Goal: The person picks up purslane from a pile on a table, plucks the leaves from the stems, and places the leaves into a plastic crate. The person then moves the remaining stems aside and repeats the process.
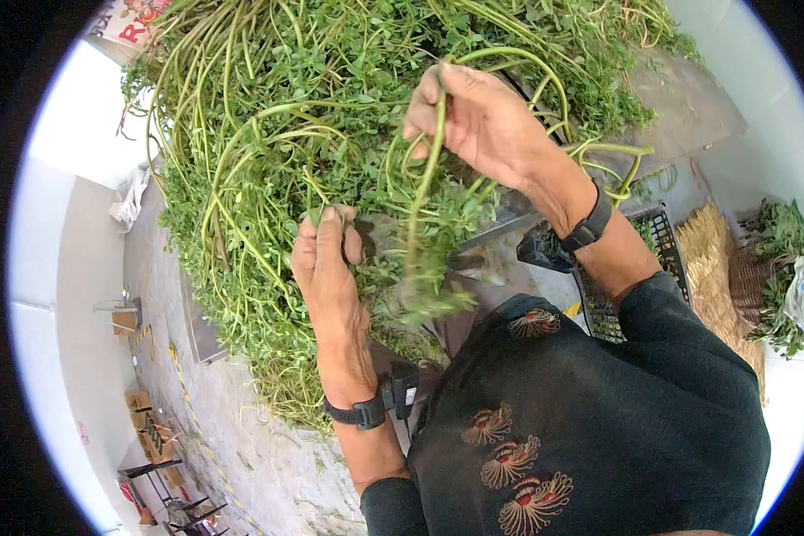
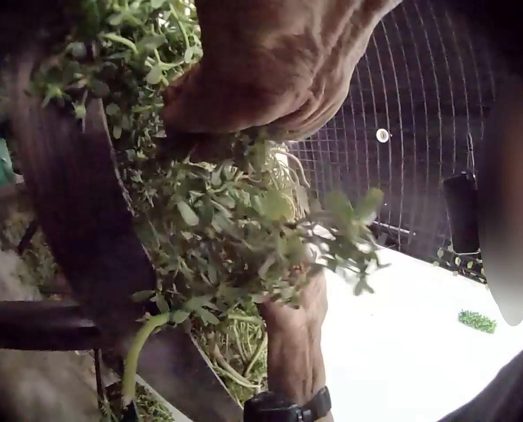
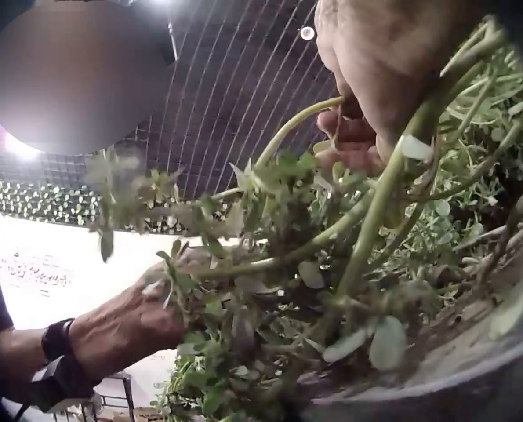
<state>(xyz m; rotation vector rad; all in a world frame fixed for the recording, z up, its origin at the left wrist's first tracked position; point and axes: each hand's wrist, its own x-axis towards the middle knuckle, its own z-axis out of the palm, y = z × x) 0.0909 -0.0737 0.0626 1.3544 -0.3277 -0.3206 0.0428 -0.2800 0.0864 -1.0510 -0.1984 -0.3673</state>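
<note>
In the head view my right hand (image 1: 482, 125) pinches a thick green stem (image 1: 431, 170) between thumb and fingers. The stem's leafy lower end hangs down, blurred, in front of the dark clothing. To the left and lower, my left hand (image 1: 326, 259) has its thumb pressed over curled fingers, with a bit of green plant showing at the fingertips. Both hands are over a large heap of leafy green stems (image 1: 348, 71), which look like purslane. The right wrist view shows the right hand (image 3: 393, 70) close above thick stems (image 3: 376, 211) and small rounded leaves.
The heap lies on a grey tabletop (image 1: 688, 107), its bare part at the right. Beside my right forearm stands a black plastic crate (image 1: 659, 237). Farther right are a straw-coloured bundle (image 1: 710, 268) and bunched greens (image 1: 777, 241). Small brown boxes (image 1: 143, 420) sit near the left wall.
</note>
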